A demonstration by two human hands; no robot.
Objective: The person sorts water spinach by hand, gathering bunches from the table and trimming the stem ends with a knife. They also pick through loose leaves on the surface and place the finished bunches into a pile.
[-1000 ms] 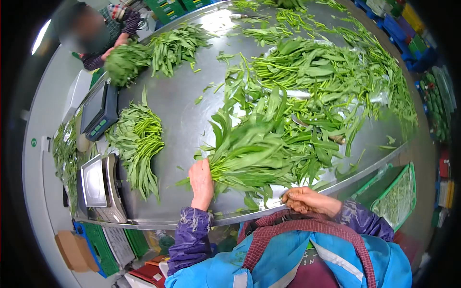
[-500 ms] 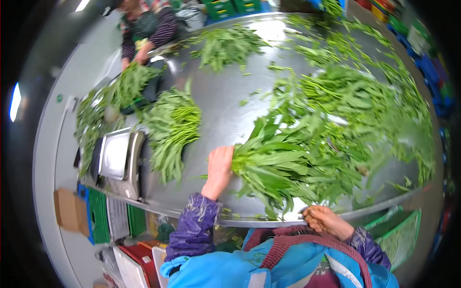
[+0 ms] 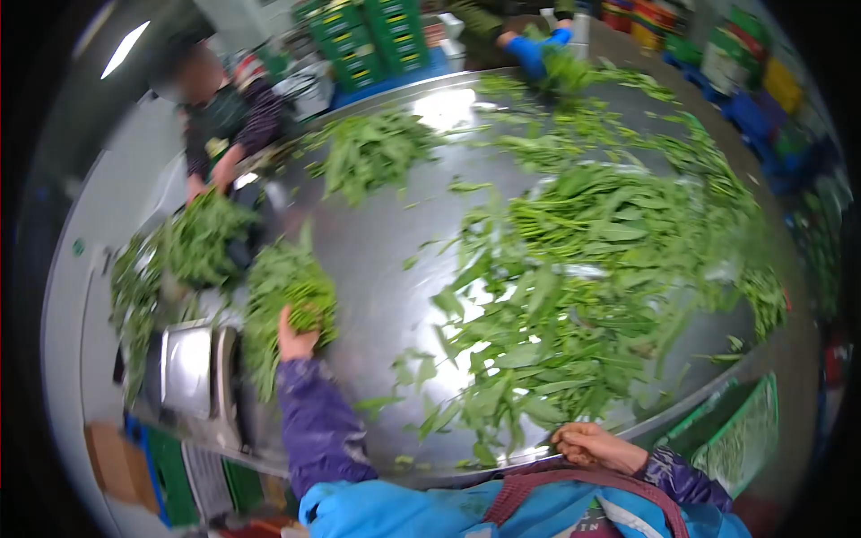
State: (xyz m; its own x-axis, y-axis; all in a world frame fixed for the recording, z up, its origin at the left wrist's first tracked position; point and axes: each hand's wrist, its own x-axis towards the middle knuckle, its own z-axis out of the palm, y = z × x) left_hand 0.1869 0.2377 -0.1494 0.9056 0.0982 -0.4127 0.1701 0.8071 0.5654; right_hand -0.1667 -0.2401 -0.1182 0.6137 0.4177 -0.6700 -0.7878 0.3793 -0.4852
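My left hand (image 3: 297,337) is at the stem end of a leafy green bundle (image 3: 273,287), left of the middle of the metal table (image 3: 368,260). Its fingers are closed round the stems and partly hidden by them. My right hand (image 3: 587,445) is curled at the table's near edge, just below a loose spread of greens (image 3: 529,359); what its fingers pinch, if anything, is hidden. A scale (image 3: 186,359) with a shiny square plate stands left of the bundle. More greens with lined-up stems (image 3: 610,211) lie in a heap on the right.
A co-worker (image 3: 211,117) at the far left handles greens (image 3: 206,238). Another person's blue-gloved hands (image 3: 538,54) hold greens at the far edge. Another bundle (image 3: 372,152) lies near the back. Green crates (image 3: 368,40) are stacked behind; a green crate (image 3: 740,435) is at the lower right.
My left hand has moved left from the central greens to the bundle beside the scale. My right hand stays by the near edge. The view has shifted, and blue-gloved hands now show at the back.
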